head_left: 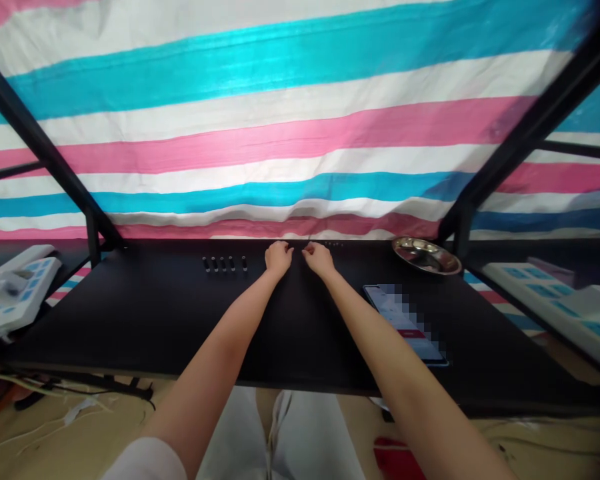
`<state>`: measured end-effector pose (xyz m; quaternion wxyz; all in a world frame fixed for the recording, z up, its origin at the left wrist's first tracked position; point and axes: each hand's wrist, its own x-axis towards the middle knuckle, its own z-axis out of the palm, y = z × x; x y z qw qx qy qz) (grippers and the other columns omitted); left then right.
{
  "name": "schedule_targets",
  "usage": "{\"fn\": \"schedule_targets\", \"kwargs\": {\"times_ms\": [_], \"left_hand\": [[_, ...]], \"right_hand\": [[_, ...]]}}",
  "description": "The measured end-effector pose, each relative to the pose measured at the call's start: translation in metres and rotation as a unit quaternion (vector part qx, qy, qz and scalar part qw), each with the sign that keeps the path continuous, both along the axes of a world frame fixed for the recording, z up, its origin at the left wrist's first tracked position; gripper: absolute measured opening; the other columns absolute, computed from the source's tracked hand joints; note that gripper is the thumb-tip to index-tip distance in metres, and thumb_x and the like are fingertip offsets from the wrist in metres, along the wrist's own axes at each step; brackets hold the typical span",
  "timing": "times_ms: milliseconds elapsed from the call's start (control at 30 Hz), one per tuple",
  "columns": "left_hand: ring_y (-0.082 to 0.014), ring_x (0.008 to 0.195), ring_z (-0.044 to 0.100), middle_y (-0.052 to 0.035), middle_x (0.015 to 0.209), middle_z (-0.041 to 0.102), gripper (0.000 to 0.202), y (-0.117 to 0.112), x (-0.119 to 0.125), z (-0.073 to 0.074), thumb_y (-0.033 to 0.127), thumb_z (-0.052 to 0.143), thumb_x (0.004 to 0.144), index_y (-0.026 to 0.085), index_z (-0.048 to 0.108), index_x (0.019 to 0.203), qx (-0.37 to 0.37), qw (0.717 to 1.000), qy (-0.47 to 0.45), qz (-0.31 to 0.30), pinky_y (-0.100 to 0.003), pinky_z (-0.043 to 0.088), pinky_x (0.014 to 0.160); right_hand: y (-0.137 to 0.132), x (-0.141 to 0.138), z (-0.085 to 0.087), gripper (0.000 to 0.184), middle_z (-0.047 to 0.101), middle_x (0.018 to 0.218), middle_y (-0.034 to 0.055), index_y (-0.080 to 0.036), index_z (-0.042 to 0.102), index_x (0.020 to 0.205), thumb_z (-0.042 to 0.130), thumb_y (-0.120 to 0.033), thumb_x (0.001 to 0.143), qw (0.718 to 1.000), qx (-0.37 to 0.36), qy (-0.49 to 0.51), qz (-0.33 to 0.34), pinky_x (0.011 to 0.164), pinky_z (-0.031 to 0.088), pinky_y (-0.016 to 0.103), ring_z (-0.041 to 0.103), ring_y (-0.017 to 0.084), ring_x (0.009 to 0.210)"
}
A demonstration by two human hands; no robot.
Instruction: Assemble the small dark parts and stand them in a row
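Both arms reach across a black table (155, 320) to its far edge. My left hand (279, 258) and my right hand (319, 259) sit side by side there, fingers curled down and pinched together. What they hold is too small to make out. Just left of my left hand stands a short row of several small dark upright pieces (225, 264). A few tiny pieces (334, 244) lie beyond my right hand at the table's back edge.
A phone (405, 322) lies face up on the table's right part. A shiny metal bowl (426, 255) sits at the back right. Striped pink, blue and white cloth (290, 133) hangs behind, black frame bars (45, 150) stand at both sides, and power strips (17, 283) lie off the table's left.
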<state>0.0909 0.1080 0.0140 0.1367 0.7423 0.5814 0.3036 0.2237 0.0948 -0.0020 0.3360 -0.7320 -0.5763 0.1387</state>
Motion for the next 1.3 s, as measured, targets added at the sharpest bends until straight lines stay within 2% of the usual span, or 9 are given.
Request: {"fn": "schedule_targets", "kwargs": {"times_ms": [133, 267, 600, 900, 1033, 1133, 1233, 1300], "left_hand": [[-0.0187, 0.089, 0.059, -0.0073, 0.094, 0.066, 0.02, 0.02, 0.014, -0.009, 0.029, 0.055, 0.079, 0.019, 0.067, 0.091, -0.033, 0.999, 0.03, 0.006, -0.029, 0.042, 0.078], [-0.0199, 0.094, 0.059, -0.0072, 0.098, 0.067, 0.022, 0.028, 0.021, -0.015, 0.03, 0.058, 0.076, 0.02, 0.068, 0.092, -0.063, 0.997, 0.051, 0.017, -0.03, 0.041, 0.08], [-0.0206, 0.097, 0.057, -0.0063, 0.099, 0.066, 0.024, 0.03, 0.023, -0.018, 0.034, 0.057, 0.075, 0.021, 0.067, 0.093, -0.076, 0.993, 0.074, 0.054, -0.033, 0.038, 0.084], [-0.022, 0.101, 0.055, -0.0064, 0.105, 0.064, 0.025, 0.027, 0.022, -0.012, 0.034, 0.059, 0.073, 0.021, 0.063, 0.093, -0.123, 0.988, 0.069, 0.07, -0.035, 0.036, 0.087], [-0.0251, 0.108, 0.049, -0.0119, 0.113, 0.057, 0.039, 0.013, 0.016, -0.004, 0.037, 0.066, 0.066, 0.016, 0.058, 0.099, -0.141, 0.985, 0.076, 0.07, -0.033, 0.038, 0.086], [-0.0255, 0.107, 0.049, -0.0151, 0.109, 0.056, 0.041, -0.008, 0.003, 0.002, 0.032, 0.067, 0.066, 0.012, 0.055, 0.099, -0.105, 0.991, 0.073, 0.045, -0.031, 0.039, 0.084], [-0.0184, 0.086, 0.055, -0.0081, 0.09, 0.061, 0.023, -0.036, -0.021, 0.005, 0.028, 0.061, 0.071, 0.015, 0.057, 0.089, -0.053, 0.999, 0.01, -0.009, -0.027, 0.041, 0.075], [-0.0129, 0.068, 0.053, -0.0017, 0.071, 0.059, 0.016, -0.056, -0.042, 0.005, 0.033, 0.055, 0.076, 0.018, 0.058, 0.077, -0.032, 0.996, -0.055, -0.063, -0.023, 0.041, 0.065]], "right_hand": [[0.012, 0.004, -0.007, 0.016, 0.067, 0.087, 0.0075, -0.018, 0.062, 0.087, 0.051, -0.027, 0.08, 0.999, -0.035, -0.038, -0.013, 0.07, 0.043, 0.027, 0.061, 0.018, 0.083], [0.015, 0.005, -0.012, 0.018, 0.067, 0.087, 0.0064, -0.019, 0.061, 0.089, 0.049, -0.03, 0.081, 0.998, -0.041, -0.052, -0.014, 0.07, 0.041, 0.027, 0.061, 0.019, 0.083], [0.02, 0.005, -0.019, 0.018, 0.067, 0.082, 0.0037, -0.021, 0.065, 0.089, 0.053, -0.031, 0.079, 0.997, -0.026, -0.07, -0.008, 0.071, 0.04, 0.028, 0.061, 0.018, 0.081], [0.021, 0.0, -0.016, 0.019, 0.067, 0.087, 0.0034, -0.022, 0.064, 0.09, 0.054, -0.033, 0.078, 0.996, -0.056, -0.069, -0.016, 0.078, 0.039, 0.03, 0.06, 0.019, 0.089], [0.013, -0.002, -0.008, 0.025, 0.067, 0.09, 0.0048, -0.02, 0.062, 0.096, 0.056, -0.033, 0.076, 0.995, -0.081, -0.06, -0.016, 0.077, 0.04, 0.031, 0.059, 0.021, 0.092], [-0.001, -0.001, 0.0, 0.025, 0.066, 0.09, 0.0064, -0.019, 0.061, 0.094, 0.058, -0.031, 0.073, 0.994, -0.088, -0.052, -0.025, 0.073, 0.041, 0.029, 0.059, 0.021, 0.09], [-0.02, -0.003, 0.005, 0.016, 0.065, 0.082, 0.0056, -0.019, 0.06, 0.08, 0.058, -0.032, 0.072, 0.996, -0.063, -0.043, -0.039, 0.068, 0.041, 0.028, 0.06, 0.02, 0.081], [-0.034, -0.01, 0.004, 0.014, 0.064, 0.075, 0.0037, -0.019, 0.058, 0.073, 0.057, -0.033, 0.072, 0.999, -0.028, -0.022, -0.028, 0.066, 0.041, 0.027, 0.059, 0.018, 0.074]]}}
